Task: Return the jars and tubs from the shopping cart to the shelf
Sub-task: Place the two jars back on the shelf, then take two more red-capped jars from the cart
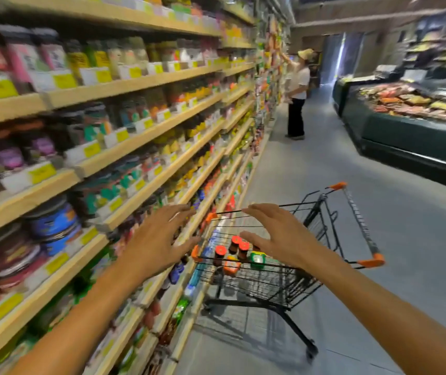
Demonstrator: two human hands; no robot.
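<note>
Hands out front, both empty, fingers spread wide. Right hand (pixel 273 234) hangs over the near rim of the black wire shopping cart w/ orange corner caps (pixel 292 280); left hand (pixel 159 239) sits off the cart's left side, just in front of the long wooden shelf unit w/ yellow price tags (pixel 135 190). Neither touches anything.

Key relation: the small dark jars w/ red-orange lids (pixel 236 246) stand upright in the cart's near-left corner, just below and left of the right thumb. Beside them a green-lidded tub (pixel 257 259) and an orange-lidded one (pixel 232 267). Long axes vertical, lids up, so a top-down grab looks right. Right hand is nearer; left would have to cross the cart's rim.

Shelf runs along the cart's left, nearly touching it, packed w/ jars and tubs, badly blurred, so the free slot can't be made out.

Grey floor lies under the cart, open aisle to its right. Farther on, a person in a cap and white top (pixel 297 90) reaches into the shelf; a dark green chilled counter (pixel 411 131) lies well right of the cart.
</note>
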